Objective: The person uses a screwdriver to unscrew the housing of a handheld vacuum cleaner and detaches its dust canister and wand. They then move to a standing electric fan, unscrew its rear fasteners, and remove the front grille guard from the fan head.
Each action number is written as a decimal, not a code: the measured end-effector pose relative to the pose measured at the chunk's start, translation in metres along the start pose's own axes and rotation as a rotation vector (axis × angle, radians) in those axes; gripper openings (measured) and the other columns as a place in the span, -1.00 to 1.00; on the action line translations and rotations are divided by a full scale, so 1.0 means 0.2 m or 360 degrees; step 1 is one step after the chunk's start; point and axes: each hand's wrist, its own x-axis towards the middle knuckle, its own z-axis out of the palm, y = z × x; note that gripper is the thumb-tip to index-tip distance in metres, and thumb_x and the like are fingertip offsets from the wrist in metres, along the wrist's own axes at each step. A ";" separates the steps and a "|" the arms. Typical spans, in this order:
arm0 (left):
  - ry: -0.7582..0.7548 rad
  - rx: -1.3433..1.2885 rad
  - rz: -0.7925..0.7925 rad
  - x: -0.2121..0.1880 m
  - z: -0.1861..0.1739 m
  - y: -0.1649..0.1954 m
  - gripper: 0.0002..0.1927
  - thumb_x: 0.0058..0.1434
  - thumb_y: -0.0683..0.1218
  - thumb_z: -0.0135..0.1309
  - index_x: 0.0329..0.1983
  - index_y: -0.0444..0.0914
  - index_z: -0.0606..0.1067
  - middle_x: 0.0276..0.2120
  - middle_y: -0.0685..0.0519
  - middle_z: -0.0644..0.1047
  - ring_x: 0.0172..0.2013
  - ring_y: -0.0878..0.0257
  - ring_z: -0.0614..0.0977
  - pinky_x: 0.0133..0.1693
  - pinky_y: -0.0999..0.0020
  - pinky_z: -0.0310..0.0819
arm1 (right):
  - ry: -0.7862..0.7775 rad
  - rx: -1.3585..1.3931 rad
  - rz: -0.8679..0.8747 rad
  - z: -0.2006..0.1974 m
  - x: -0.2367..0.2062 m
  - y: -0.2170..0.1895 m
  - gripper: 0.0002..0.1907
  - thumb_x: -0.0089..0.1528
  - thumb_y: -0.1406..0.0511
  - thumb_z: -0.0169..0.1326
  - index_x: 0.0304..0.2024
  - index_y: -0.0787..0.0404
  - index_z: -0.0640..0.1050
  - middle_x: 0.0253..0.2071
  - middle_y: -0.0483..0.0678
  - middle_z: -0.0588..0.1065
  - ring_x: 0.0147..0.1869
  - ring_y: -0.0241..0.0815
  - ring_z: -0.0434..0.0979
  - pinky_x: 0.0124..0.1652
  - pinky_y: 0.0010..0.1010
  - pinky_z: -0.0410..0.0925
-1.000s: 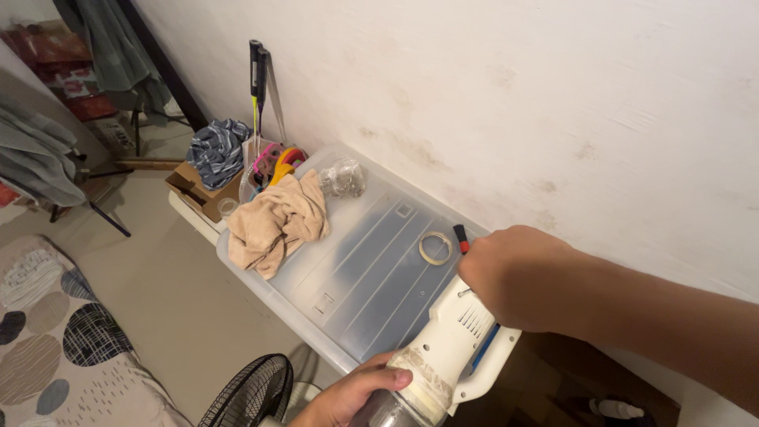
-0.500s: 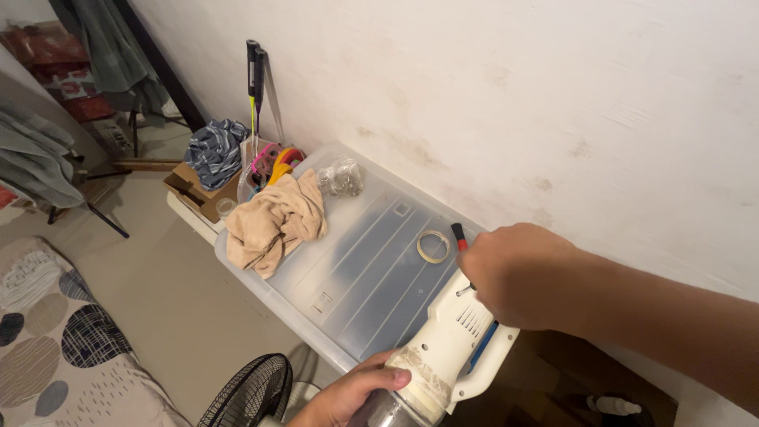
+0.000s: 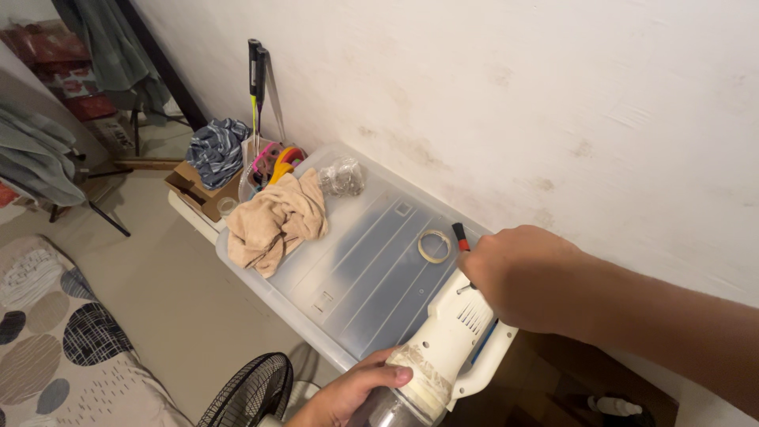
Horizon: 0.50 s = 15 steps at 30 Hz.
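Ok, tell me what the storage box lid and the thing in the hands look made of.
Storage box lid: looks like clear, frosted plastic with moulded ridges. Handheld vacuum: body seems white hard plastic, matte and grimy; the clear front part is mostly cut off, so its material is unsure.

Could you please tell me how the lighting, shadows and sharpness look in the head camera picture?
In the head view, light is soft and even, with no harsh glare; the translucent plastic storage box lid shows only a dull sheen. The right hand casts a faint shadow on the white handheld vacuum cleaner gripped by the left hand. The crumpled beige cloth is sharp; the wide lens bends the edges slightly.
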 end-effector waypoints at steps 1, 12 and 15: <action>0.0055 0.0004 -0.0028 0.00 0.00 0.00 -0.25 0.09 0.04 0.23 0.33 -0.34 0.41 0.17 -0.11 0.53 0.17 0.10 0.52 0.24 0.22 0.31 | -0.0058 -0.0019 0.0028 0.00 0.00 -0.01 -0.85 0.16 0.44 0.08 -0.22 0.21 0.58 -0.31 0.07 0.59 -0.16 0.05 0.66 -0.17 -0.20 0.50; 0.0156 -0.0048 -0.0098 -0.03 0.03 -0.01 -0.23 0.04 0.01 0.28 0.33 -0.34 0.42 0.17 -0.11 0.55 0.20 0.11 0.53 0.29 0.24 0.28 | 0.0110 0.0072 -0.0084 0.04 -0.02 0.01 -0.89 0.17 0.38 0.07 -0.25 0.18 0.56 -0.35 0.09 0.58 -0.20 0.08 0.64 -0.17 -0.15 0.48; 0.0413 -0.0128 -0.0167 -0.04 0.02 0.00 -0.25 0.00 -0.02 0.28 0.32 -0.31 0.45 0.19 -0.03 0.56 0.22 0.16 0.54 0.30 0.26 0.30 | 0.0089 -0.0058 -0.0069 0.05 -0.01 0.00 -0.88 0.23 0.31 0.06 -0.30 0.20 0.60 -0.31 0.08 0.57 -0.17 0.07 0.63 -0.16 -0.17 0.47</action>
